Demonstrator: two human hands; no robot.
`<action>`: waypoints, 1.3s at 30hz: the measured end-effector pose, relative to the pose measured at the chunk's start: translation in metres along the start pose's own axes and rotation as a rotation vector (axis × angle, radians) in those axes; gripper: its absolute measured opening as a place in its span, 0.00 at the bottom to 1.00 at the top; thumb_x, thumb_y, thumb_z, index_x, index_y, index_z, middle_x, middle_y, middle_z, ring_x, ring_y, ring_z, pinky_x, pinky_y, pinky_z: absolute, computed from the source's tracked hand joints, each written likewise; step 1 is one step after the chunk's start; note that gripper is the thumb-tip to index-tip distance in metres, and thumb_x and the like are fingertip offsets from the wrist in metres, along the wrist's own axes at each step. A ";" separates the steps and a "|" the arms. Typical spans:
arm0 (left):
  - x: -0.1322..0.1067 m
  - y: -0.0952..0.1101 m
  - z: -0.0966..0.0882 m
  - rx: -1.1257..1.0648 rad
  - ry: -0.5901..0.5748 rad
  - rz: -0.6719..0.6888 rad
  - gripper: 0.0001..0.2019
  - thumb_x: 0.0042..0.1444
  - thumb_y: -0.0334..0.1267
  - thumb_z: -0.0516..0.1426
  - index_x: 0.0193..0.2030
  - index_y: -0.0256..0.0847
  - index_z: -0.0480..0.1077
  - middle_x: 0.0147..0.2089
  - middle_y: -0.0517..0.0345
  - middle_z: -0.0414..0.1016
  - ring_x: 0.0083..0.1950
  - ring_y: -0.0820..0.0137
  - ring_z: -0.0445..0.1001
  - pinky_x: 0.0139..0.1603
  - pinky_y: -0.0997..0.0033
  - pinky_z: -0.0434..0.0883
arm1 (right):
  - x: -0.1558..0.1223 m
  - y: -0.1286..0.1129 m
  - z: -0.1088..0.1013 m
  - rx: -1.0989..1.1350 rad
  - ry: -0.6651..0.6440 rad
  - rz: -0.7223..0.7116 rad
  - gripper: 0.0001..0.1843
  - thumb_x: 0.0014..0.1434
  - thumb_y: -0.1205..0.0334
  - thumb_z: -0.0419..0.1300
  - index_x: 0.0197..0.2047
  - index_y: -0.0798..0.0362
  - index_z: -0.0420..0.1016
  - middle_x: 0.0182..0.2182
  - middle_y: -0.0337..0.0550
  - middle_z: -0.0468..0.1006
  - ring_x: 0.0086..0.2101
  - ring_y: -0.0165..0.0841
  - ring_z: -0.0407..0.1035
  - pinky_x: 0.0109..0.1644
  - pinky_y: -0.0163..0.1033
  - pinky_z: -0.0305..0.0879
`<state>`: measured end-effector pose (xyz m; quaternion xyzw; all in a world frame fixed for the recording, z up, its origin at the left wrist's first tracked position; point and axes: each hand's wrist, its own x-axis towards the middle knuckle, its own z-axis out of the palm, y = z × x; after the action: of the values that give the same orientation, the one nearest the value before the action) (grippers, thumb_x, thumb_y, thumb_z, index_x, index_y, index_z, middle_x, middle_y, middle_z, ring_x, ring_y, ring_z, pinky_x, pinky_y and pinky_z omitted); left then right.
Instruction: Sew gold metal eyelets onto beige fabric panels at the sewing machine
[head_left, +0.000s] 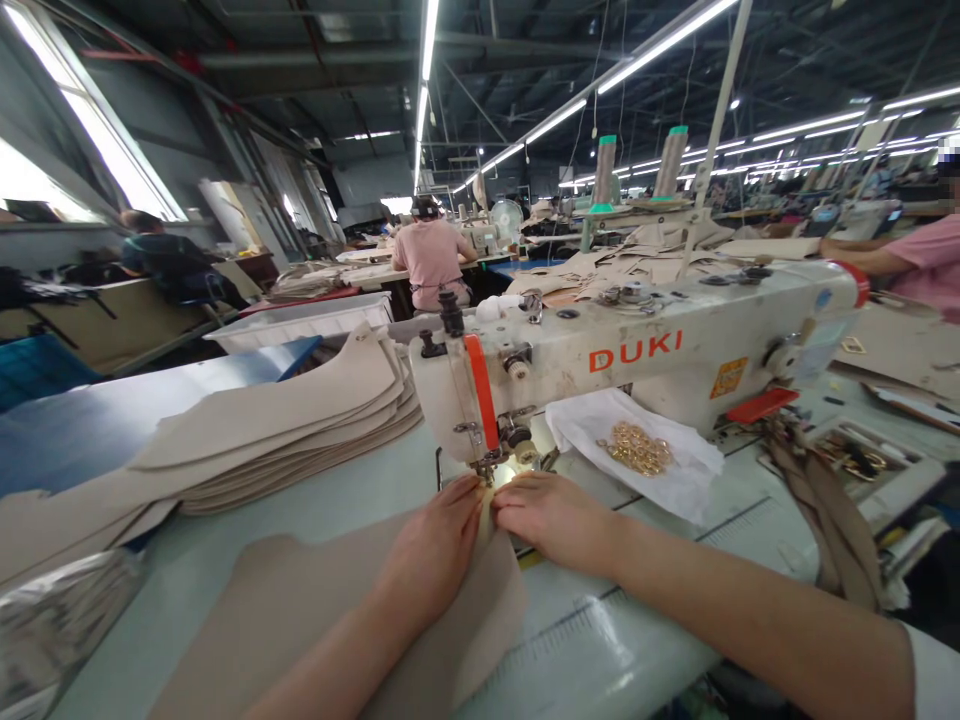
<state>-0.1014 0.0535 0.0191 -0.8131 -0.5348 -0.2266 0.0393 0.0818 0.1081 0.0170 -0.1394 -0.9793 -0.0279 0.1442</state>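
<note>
At the needle of a white sewing machine (559,350), my left hand (439,535) has its fingers pressed together on a beige fabric panel (315,590). My right hand (559,520) pinches the panel's edge just right of the presser foot (489,472), its fingers curled in. Both sets of fingertips are close to the lit needle area and partly hide what lies under the foot. From there the panel spreads toward me and to the left, beneath my left forearm.
A stack of beige panels (300,425) lies left of the machine. Behind the needle, a white cloth (600,415) holds gold-coloured metal rings (637,450). A tray of small parts (862,455) and brown straps (825,500) are at right. Other people sit farther off.
</note>
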 end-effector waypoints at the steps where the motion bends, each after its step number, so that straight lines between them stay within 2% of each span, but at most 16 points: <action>1: 0.000 0.000 0.000 0.004 0.000 0.002 0.16 0.62 0.35 0.45 0.45 0.37 0.73 0.49 0.48 0.77 0.50 0.65 0.75 0.53 0.64 0.73 | 0.000 0.000 0.000 -0.001 0.001 -0.001 0.06 0.62 0.69 0.54 0.38 0.57 0.72 0.38 0.45 0.76 0.41 0.33 0.68 0.51 0.38 0.60; 14: 0.000 -0.002 0.002 0.037 0.012 0.022 0.17 0.63 0.35 0.44 0.46 0.36 0.73 0.49 0.47 0.77 0.50 0.64 0.75 0.53 0.62 0.73 | 0.000 -0.001 0.002 -0.014 -0.009 -0.003 0.05 0.62 0.67 0.55 0.38 0.57 0.72 0.38 0.45 0.76 0.42 0.35 0.68 0.51 0.38 0.60; 23: 0.001 -0.002 0.003 -0.072 -0.032 -0.099 0.18 0.61 0.38 0.45 0.47 0.38 0.74 0.52 0.48 0.76 0.52 0.62 0.74 0.56 0.63 0.70 | -0.001 0.000 0.003 0.013 0.006 0.018 0.06 0.63 0.68 0.54 0.39 0.57 0.72 0.39 0.45 0.76 0.43 0.34 0.67 0.52 0.38 0.60; 28: -0.021 -0.001 -0.002 -0.197 -0.067 -0.218 0.16 0.59 0.39 0.51 0.50 0.42 0.73 0.55 0.52 0.74 0.55 0.61 0.72 0.58 0.61 0.67 | -0.001 -0.012 0.004 -0.001 -0.007 -0.062 0.06 0.63 0.65 0.55 0.40 0.56 0.72 0.39 0.44 0.76 0.43 0.34 0.67 0.52 0.39 0.60; 32: -0.040 0.001 -0.021 -0.537 -0.078 -0.412 0.14 0.56 0.43 0.56 0.48 0.44 0.75 0.55 0.53 0.74 0.57 0.59 0.70 0.63 0.60 0.61 | 0.001 -0.026 0.008 0.012 0.004 -0.148 0.06 0.63 0.65 0.54 0.40 0.54 0.72 0.38 0.43 0.76 0.43 0.34 0.67 0.52 0.40 0.60; 36: -0.044 -0.009 -0.043 -1.324 0.026 -0.819 0.22 0.60 0.52 0.50 0.45 0.38 0.75 0.50 0.47 0.77 0.56 0.59 0.71 0.61 0.59 0.62 | 0.000 -0.038 0.009 0.068 0.012 -0.135 0.06 0.62 0.66 0.55 0.40 0.55 0.73 0.40 0.45 0.77 0.43 0.34 0.68 0.50 0.41 0.63; 37: -0.045 -0.013 -0.047 -1.529 0.063 -0.892 0.24 0.61 0.53 0.47 0.46 0.36 0.75 0.50 0.45 0.77 0.56 0.60 0.71 0.61 0.61 0.62 | -0.001 -0.040 0.009 0.089 0.022 -0.120 0.07 0.62 0.67 0.55 0.41 0.55 0.73 0.41 0.46 0.77 0.43 0.35 0.68 0.50 0.41 0.64; 39: -0.049 -0.020 -0.052 -1.827 0.115 -0.951 0.27 0.62 0.53 0.44 0.48 0.32 0.73 0.52 0.42 0.76 0.57 0.61 0.71 0.60 0.63 0.62 | -0.003 -0.044 0.008 0.138 0.063 -0.092 0.07 0.62 0.68 0.55 0.42 0.56 0.74 0.43 0.46 0.77 0.45 0.35 0.68 0.51 0.40 0.64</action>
<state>-0.1522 0.0045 0.0424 -0.2251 -0.4224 -0.5770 -0.6617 0.0694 0.0656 0.0078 -0.0831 -0.9793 0.0285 0.1826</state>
